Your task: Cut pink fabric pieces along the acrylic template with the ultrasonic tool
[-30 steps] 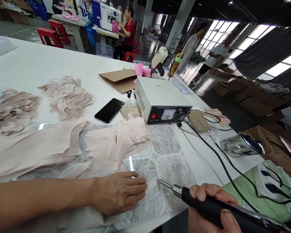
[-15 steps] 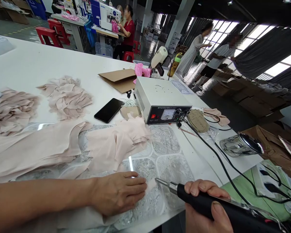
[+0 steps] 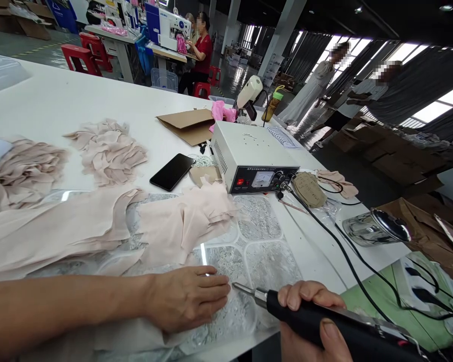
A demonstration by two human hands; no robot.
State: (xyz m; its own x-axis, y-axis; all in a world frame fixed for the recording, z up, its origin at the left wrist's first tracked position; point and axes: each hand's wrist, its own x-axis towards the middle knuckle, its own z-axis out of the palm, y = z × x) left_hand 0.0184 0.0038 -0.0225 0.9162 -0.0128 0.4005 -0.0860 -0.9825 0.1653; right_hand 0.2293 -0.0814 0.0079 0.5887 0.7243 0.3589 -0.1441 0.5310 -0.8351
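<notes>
A heap of pale scraps lies at the left edge of the white worktop, with a second heap a little further in. Nearer the front, a long strip of pale cloth runs from the left edge toward the middle, partly over a clear, scratched plate. The person's forearm comes in along the front edge. The left hand lies flat, palm down with fingers stretched out, gripping nothing. It presses a piece of cloth onto the plate at the front edge.

Behind the hand sits a stack of cut pieces, then a black phone, and further back a folded sheet of cardboard.

Just right of the left fingertips, the thin metal tip of a black-handled tool rests close to the plate. The right hand is wrapped tight around the handle at the front edge, fingers over the top and thumb along the side.

A white box with a dial stands behind, mid-worktop. A black cable runs from its front toward the front right corner. A shiny metal lid lies near the right edge.
</notes>
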